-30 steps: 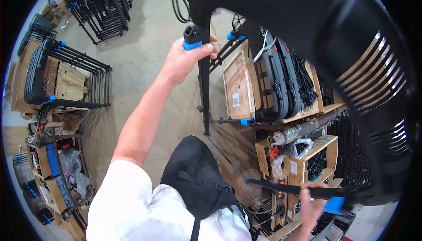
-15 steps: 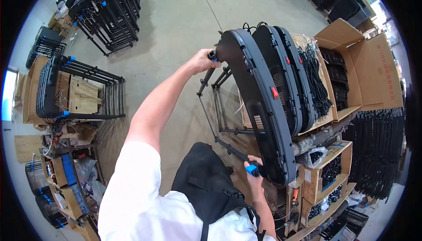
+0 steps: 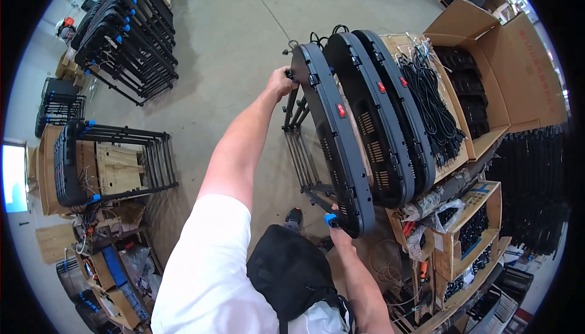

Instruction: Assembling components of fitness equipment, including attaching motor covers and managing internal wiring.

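On inspection, my left hand point(image 3: 280, 82) gripped the top and my right hand point(image 3: 339, 234) the bottom of a black curved panel point(image 3: 332, 136), set upright against two like panels point(image 3: 384, 115) already stacked, placement seemingly near complete, release outstanding.

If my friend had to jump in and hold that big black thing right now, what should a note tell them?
Left hand: gripping the far end of the long black curved panel.
Right hand: holding the near end, by a blue clip.
The panel stands on edge beside two like panels, against a black metal rack.
Done: it is level with the row.
Left: it is still in both hands, not let go.
A box of black cables sits behind.
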Demonstrator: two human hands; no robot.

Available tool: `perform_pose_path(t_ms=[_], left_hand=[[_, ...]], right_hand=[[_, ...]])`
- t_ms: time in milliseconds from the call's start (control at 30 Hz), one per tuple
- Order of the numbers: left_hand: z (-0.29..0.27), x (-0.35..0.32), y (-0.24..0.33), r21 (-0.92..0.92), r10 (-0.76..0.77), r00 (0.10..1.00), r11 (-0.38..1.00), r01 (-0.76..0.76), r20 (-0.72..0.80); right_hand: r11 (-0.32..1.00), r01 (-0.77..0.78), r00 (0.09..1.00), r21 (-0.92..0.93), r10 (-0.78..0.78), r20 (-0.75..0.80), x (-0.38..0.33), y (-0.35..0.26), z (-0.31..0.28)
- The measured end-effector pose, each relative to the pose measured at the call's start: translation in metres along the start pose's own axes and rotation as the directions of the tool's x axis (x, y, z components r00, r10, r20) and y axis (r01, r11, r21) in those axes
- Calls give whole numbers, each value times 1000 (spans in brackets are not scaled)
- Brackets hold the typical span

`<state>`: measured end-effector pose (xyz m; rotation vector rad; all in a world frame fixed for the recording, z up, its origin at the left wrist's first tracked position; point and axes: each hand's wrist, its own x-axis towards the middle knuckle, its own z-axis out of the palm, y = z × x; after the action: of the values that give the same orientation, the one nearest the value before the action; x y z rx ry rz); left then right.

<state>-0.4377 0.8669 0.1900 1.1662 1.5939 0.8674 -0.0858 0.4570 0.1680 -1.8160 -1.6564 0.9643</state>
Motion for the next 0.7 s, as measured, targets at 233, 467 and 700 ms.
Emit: perform_pose_path(t_ms=[233,467,700], left_hand=[[3,15,56,232,148,921,970,-65,-361],[85,-160,270,275,839,529,542,-794,-126],[160,-208,248,575,674,610,324,-751,416]], right_hand=[[943,-257,965,-213,262,-7,33,-17,-31],[871,-250,923,-422,346,167,-24,50,-58],[871,-473,829,-136,492,265,-119,136,-66]])
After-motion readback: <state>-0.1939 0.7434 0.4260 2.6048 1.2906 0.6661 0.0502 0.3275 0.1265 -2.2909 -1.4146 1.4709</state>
